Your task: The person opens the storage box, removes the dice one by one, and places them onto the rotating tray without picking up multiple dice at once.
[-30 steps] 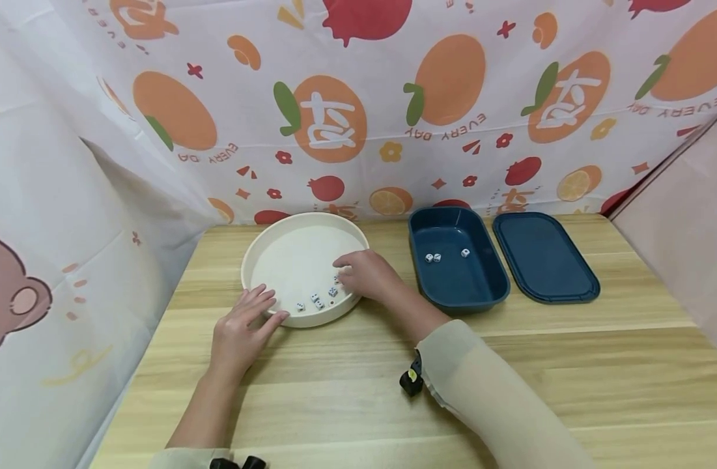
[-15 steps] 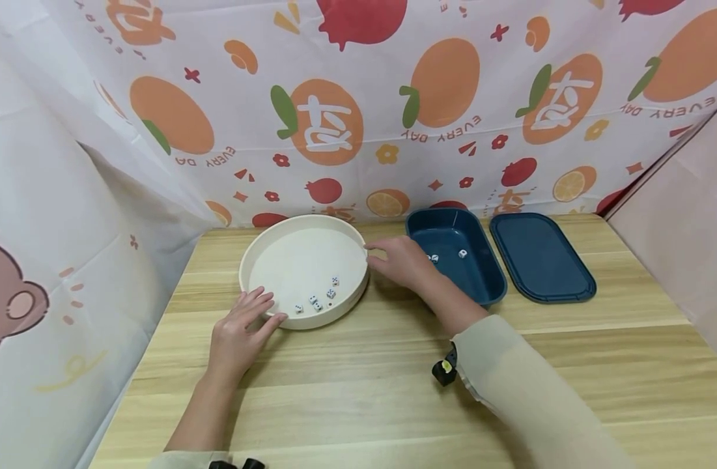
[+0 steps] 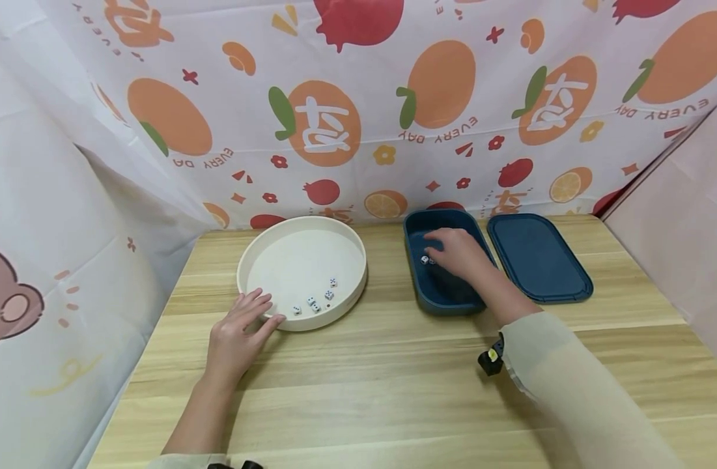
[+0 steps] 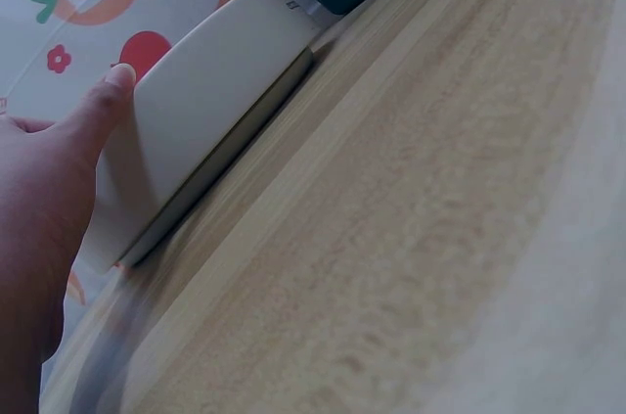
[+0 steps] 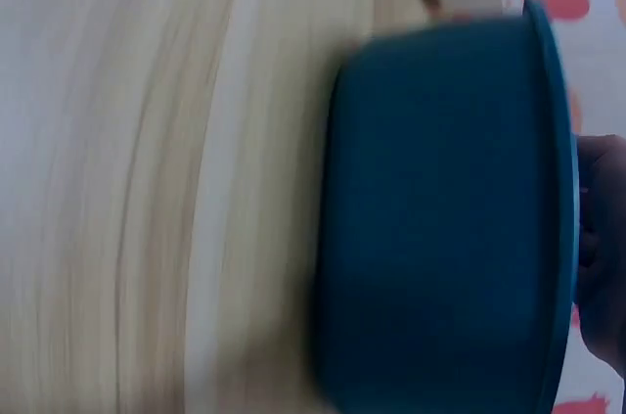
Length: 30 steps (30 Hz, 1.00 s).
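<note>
My left hand (image 3: 237, 335) rests on the near left rim of a round cream tray (image 3: 302, 251). Its fingers reach over the edge, and the thumb touches the rim in the left wrist view. Several small white dice, among them one die (image 3: 333, 283), lie inside along the tray's near right side. Over a deep dark blue box (image 3: 437, 303) is my right hand (image 3: 456, 251), thumb and fingers apart with nothing seen between them. Beside the fingertips, two white dice, one of them a die (image 3: 424, 260), show on the box floor. The hand covers part of the box.
A flat dark blue lid (image 3: 540, 257) lies right of the box. Bare wooden table (image 3: 346, 391) stretches in front of the containers. A fruit-printed cloth (image 3: 387, 98) hangs behind, and pale cloths hang at both sides.
My right hand has left the dice in the cream tray and moved right, past the tray's rim, to over the blue box. The left hand has stayed on the rim.
</note>
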Each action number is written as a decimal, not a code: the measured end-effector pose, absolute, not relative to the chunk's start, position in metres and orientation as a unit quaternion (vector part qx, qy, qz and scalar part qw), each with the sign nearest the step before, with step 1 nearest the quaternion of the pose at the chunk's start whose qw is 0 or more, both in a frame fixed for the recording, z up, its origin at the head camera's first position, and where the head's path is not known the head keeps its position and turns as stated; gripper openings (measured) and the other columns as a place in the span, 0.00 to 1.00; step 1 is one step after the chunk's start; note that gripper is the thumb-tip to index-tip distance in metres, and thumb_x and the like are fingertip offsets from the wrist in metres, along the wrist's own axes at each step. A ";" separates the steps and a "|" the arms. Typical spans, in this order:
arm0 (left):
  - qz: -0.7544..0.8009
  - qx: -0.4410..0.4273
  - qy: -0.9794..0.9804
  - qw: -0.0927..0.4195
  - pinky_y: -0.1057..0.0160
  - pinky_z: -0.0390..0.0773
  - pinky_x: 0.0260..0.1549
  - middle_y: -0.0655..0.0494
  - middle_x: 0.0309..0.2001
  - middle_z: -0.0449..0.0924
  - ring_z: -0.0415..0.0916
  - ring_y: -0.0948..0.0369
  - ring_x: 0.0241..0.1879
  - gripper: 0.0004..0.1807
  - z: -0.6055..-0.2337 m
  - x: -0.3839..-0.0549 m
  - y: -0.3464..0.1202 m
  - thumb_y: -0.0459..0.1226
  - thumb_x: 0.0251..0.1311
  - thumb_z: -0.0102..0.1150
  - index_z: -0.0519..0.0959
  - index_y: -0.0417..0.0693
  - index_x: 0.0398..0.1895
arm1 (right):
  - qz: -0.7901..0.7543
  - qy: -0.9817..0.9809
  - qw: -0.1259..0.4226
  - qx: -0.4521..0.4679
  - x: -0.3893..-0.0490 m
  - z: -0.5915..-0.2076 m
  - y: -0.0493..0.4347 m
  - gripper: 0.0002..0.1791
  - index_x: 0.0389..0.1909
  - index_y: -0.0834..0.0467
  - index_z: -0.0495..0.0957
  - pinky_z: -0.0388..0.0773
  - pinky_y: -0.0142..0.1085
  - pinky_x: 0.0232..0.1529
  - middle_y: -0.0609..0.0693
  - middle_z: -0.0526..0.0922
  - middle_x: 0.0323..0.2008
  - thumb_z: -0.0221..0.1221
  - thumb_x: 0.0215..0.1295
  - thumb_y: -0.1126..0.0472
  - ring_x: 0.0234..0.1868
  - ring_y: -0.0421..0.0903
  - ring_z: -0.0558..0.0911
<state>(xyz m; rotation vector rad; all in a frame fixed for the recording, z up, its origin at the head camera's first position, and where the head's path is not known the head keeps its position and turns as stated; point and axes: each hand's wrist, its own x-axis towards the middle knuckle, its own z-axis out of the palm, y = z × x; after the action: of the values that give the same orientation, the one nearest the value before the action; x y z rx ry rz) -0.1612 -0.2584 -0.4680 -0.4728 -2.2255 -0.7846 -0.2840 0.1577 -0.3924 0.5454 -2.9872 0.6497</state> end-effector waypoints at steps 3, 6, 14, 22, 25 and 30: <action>-0.304 -0.182 -0.864 0.357 0.55 0.69 0.70 0.46 0.44 0.87 0.81 0.50 0.54 0.21 -0.468 -0.161 -0.259 0.34 0.37 0.80 0.87 0.36 0.39 | 0.192 -0.969 -0.006 0.153 -0.289 -0.398 0.174 0.21 0.60 0.62 0.77 0.77 0.55 0.64 0.61 0.78 0.60 0.60 0.69 0.59 0.62 0.57 0.76; -0.303 -0.180 -0.866 0.354 0.54 0.69 0.70 0.46 0.44 0.87 0.81 0.50 0.54 0.21 -0.467 -0.161 -0.259 0.34 0.38 0.80 0.87 0.36 0.40 | 0.167 -0.976 -0.035 0.133 -0.292 -0.404 0.183 0.22 0.62 0.65 0.74 0.75 0.56 0.65 0.64 0.76 0.62 0.57 0.69 0.63 0.63 0.59 0.74; -0.301 -0.181 -0.867 0.353 0.54 0.69 0.70 0.46 0.44 0.87 0.81 0.50 0.54 0.21 -0.467 -0.162 -0.259 0.34 0.38 0.79 0.87 0.36 0.39 | 0.054 -0.987 -0.074 0.130 -0.293 -0.416 0.185 0.17 0.55 0.65 0.78 0.80 0.55 0.57 0.65 0.79 0.54 0.53 0.68 0.70 0.54 0.60 0.79; -0.304 -0.179 -0.867 0.353 0.58 0.68 0.71 0.46 0.44 0.87 0.81 0.51 0.55 0.21 -0.468 -0.162 -0.260 0.34 0.38 0.80 0.87 0.36 0.40 | 0.029 -0.988 -0.065 0.137 -0.292 -0.418 0.182 0.11 0.46 0.62 0.82 0.84 0.53 0.49 0.61 0.82 0.48 0.55 0.67 0.70 0.46 0.57 0.81; -0.305 -0.181 -0.865 0.356 0.55 0.69 0.70 0.45 0.44 0.87 0.81 0.51 0.54 0.21 -0.469 -0.163 -0.260 0.34 0.38 0.80 0.87 0.36 0.40 | -0.016 -0.987 -0.049 0.153 -0.291 -0.418 0.181 0.10 0.45 0.64 0.83 0.84 0.54 0.48 0.62 0.82 0.45 0.56 0.67 0.69 0.45 0.58 0.80; -0.302 -0.178 -0.870 0.346 0.52 0.70 0.69 0.46 0.45 0.87 0.81 0.51 0.55 0.22 -0.469 -0.162 -0.261 0.36 0.39 0.79 0.87 0.36 0.40 | -0.074 -0.982 -0.037 0.168 -0.290 -0.419 0.178 0.11 0.47 0.64 0.83 0.84 0.54 0.48 0.62 0.82 0.44 0.55 0.69 0.67 0.45 0.59 0.78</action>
<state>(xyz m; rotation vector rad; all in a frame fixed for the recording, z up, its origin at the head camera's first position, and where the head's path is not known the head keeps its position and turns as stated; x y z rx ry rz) -0.1623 -0.2605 -0.4685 -0.4629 -2.2586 -0.7832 -0.2896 0.1775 -0.4190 0.5408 -3.1602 -0.2393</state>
